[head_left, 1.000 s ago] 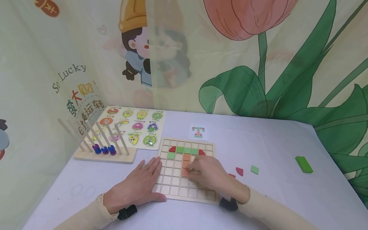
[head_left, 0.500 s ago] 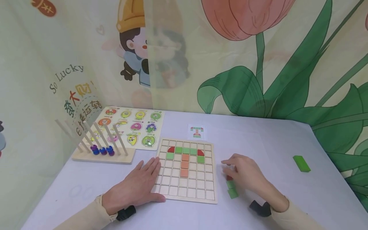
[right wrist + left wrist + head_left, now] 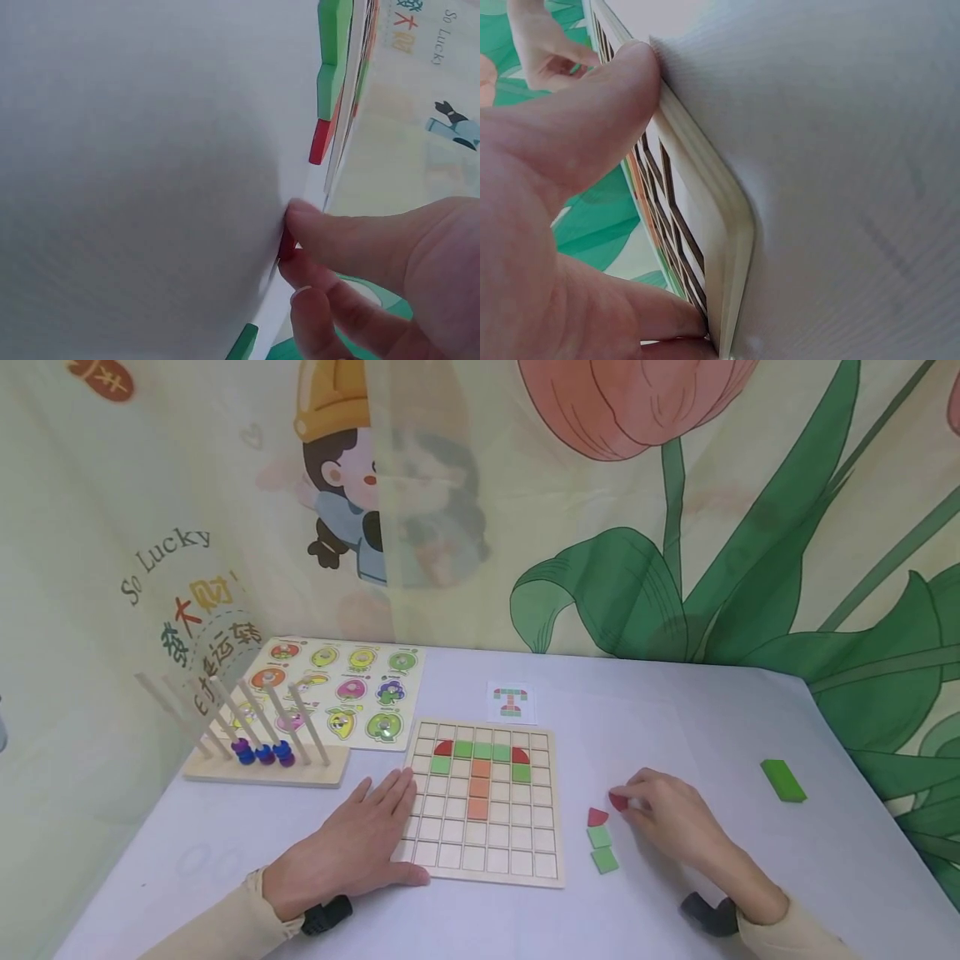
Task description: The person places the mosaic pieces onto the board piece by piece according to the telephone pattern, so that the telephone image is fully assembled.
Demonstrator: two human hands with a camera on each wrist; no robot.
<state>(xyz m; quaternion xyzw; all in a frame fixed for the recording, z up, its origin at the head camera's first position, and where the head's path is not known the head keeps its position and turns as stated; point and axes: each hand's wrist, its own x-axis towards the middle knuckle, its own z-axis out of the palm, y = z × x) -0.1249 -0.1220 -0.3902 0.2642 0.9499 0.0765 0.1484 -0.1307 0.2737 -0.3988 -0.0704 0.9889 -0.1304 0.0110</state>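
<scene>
The left hand (image 3: 347, 847) lies with straight fingers along the left edge of a wooden grid board (image 3: 558, 852). Its thumb (image 3: 634, 75) rests at the board's front edge in the left wrist view. Right of the board, the right hand (image 3: 675, 818) pinches a red quarter-circle tile (image 3: 286, 244) between thumb and fingers, close over the table. Another red quarter-circle tile (image 3: 597, 817) and two green square tiles (image 3: 604, 860) lie in a column beside the board. Set in the grid are red corner tiles (image 3: 444, 748), green squares (image 3: 482, 750) and orange squares (image 3: 478, 787).
Behind the board lies a pattern card (image 3: 512, 702). A peg stand with beads (image 3: 262, 768) and a fruit puzzle board (image 3: 360, 710) are at the back left. Far right sits a green block (image 3: 783, 780). Another green piece (image 3: 241, 343) shows low in the right wrist view.
The right hand has moved off the board to the right and taken hold of a red quarter-circle tile. A green square under the right red corner has come into sight. The left hand stays put.
</scene>
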